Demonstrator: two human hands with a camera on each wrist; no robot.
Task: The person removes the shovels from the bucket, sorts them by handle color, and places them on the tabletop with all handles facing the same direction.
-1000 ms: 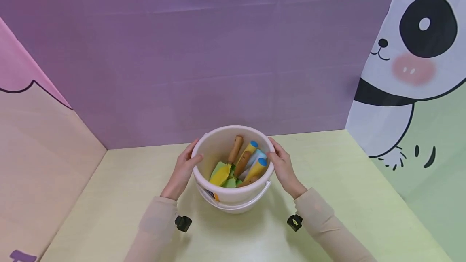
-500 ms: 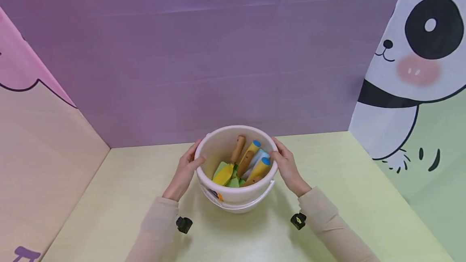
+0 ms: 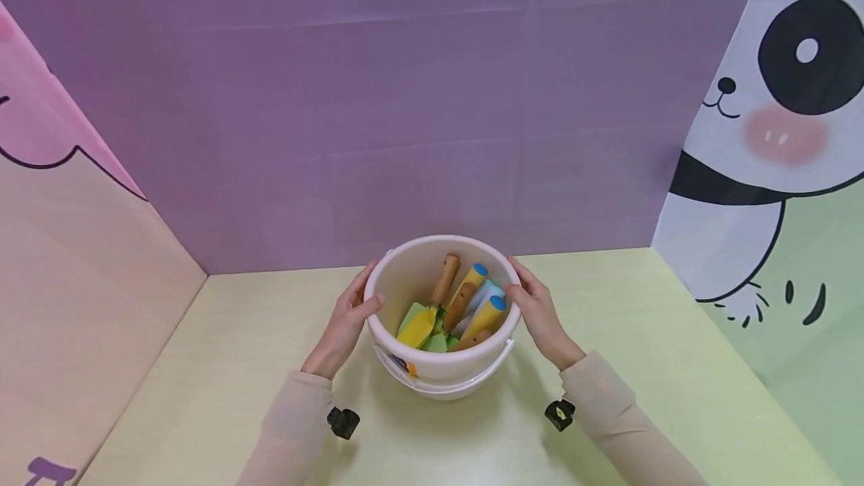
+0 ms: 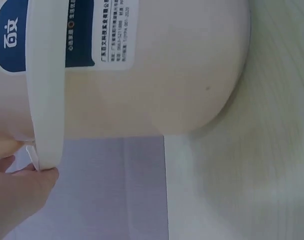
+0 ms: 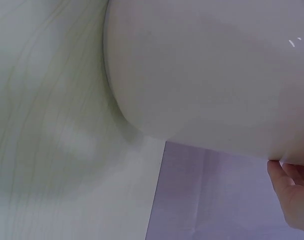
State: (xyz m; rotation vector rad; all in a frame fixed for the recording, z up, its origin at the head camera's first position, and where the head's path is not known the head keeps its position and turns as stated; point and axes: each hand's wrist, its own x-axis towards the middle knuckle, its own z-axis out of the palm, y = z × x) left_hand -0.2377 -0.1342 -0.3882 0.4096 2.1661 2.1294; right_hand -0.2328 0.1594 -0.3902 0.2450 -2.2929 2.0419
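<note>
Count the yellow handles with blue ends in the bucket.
2: rear yellow handle and front yellow handle, both in the right half of the white bucket. Others could be hidden deeper inside.

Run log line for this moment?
left grip: holds bucket, left side; right grip: holds bucket, right side; inside: yellow trowel, blue-capped yellow handles; bail: lowered

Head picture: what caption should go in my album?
Fingers grip a bucket from both sides, with a yellow shovel inside.

Left hand [image 3: 343, 327]: I see it grip the bucket's [image 3: 454, 369] left side.
Right hand [image 3: 542, 319]: grips the bucket's right side.
Forearms [image 3: 286, 426]: slant inward toward the bucket.
</note>
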